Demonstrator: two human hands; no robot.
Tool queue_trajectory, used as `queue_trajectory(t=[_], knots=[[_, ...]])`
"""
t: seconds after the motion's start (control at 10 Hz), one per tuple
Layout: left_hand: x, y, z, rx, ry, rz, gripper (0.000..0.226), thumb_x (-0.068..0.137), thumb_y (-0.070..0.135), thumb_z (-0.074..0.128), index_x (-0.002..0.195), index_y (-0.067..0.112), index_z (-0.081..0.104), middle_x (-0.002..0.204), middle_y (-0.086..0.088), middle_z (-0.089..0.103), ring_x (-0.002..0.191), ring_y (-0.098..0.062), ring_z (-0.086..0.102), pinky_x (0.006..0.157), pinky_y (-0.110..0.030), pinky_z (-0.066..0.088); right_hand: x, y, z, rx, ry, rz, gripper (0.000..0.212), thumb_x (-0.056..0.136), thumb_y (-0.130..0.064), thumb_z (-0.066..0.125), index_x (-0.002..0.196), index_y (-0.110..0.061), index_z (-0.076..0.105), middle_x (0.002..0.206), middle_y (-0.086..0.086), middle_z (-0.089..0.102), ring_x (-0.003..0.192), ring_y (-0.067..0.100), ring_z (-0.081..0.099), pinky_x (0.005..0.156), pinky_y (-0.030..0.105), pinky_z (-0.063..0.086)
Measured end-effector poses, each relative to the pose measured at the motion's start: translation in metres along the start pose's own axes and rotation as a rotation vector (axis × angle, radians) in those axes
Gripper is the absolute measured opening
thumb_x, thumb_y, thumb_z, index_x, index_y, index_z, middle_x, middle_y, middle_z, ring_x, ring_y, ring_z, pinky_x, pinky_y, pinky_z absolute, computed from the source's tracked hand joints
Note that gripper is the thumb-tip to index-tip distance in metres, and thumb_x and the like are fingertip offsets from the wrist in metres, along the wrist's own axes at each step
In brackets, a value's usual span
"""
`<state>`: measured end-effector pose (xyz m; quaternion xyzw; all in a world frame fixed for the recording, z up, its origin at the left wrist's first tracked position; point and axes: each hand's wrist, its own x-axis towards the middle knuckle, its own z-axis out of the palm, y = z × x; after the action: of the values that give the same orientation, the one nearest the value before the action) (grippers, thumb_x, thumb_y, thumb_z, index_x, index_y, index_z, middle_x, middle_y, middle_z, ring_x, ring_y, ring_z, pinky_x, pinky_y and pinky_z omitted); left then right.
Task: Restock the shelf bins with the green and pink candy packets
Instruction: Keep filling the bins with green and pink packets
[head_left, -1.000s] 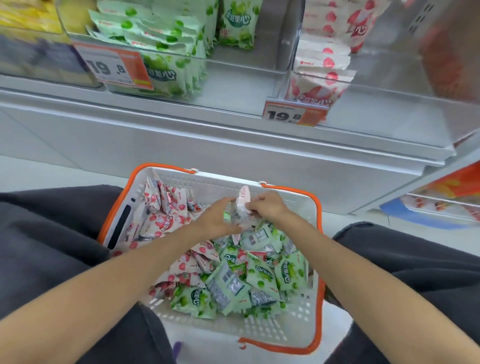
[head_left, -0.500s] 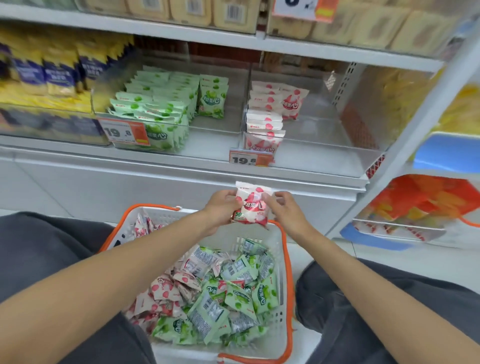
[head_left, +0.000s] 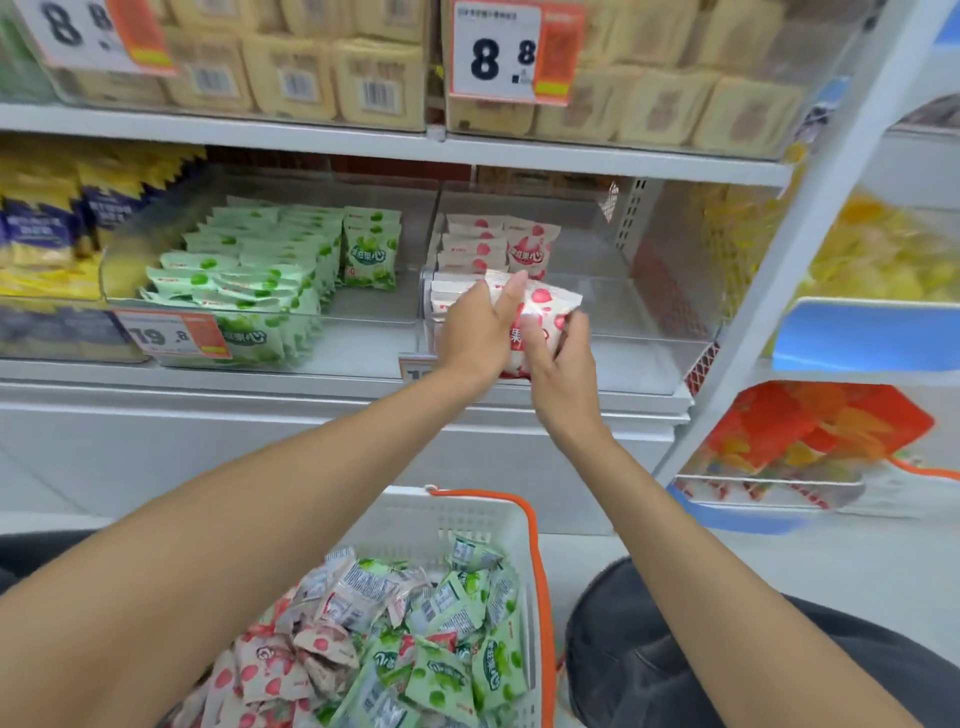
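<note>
A pink candy packet (head_left: 550, 306) is gripped upright at the front of the clear bin (head_left: 639, 332), the left hand (head_left: 475, 332) and right hand (head_left: 563, 364) curled round its sides, seemingly to be stood in the row.

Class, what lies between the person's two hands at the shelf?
A pink-and-white plastic candy packet, held by the left hand and the right hand, as the head view shows.

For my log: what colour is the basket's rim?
Orange rim on the white plastic basket; head view.
</note>
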<state>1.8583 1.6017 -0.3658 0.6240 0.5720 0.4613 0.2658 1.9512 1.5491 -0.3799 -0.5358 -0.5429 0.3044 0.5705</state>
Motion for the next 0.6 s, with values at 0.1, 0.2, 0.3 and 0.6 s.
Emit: queue_trajectory(t=[0.1,0.2,0.3,0.6], knots=[[0.036,0.015,0.005,-0.012,-0.007,0.072,0.061,0.092,0.068,0.031,0.069,0.015,0.053,0.066,0.002,0.060,0.064,-0.017,0.057,0.059,-0.034,0.040,0.041,-0.005,-0.015,0.076,-0.083,0.023,0.036,0.090,-0.022,0.066,0.121,-0.014,0.049,0.111,0.000,0.068,0.097,0.012,0.066,0.082,0.027,0.055],[0.072,0.022,0.005,0.120,-0.043,0.152,0.052,0.101,0.056,0.027,0.072,0.018,0.047,0.071,0.001,0.054,0.071,-0.021,0.053,0.063,-0.034,0.033,0.093,0.003,-0.028,0.015,-0.009,0.097,0.033,0.089,-0.014,0.068,0.116,-0.010,0.050,0.108,0.004,0.068,0.094,0.013,0.066,0.083,0.027,0.054],[0.105,0.005,0.005,0.421,-0.154,0.170,0.050,0.103,0.050,0.021,0.086,0.018,0.055,0.090,-0.008,0.060,0.086,-0.026,0.056,0.073,-0.034,0.039,0.151,0.028,-0.030,-0.098,0.053,0.229,0.037,0.087,-0.015,0.070,0.119,-0.005,0.053,0.114,0.009,0.065,0.103,0.021,0.064,0.092,0.036,0.052],[0.133,-0.051,0.022,0.795,-0.254,0.155,0.048,0.106,0.035,0.024,0.144,0.010,0.038,0.160,-0.004,0.019,0.150,-0.017,0.007,0.122,-0.042,0.010,0.256,0.093,0.029,-0.330,-0.101,0.428,0.056,0.088,-0.012,0.066,0.136,0.000,0.042,0.136,0.016,0.051,0.121,0.032,0.053,0.100,0.039,0.047]])
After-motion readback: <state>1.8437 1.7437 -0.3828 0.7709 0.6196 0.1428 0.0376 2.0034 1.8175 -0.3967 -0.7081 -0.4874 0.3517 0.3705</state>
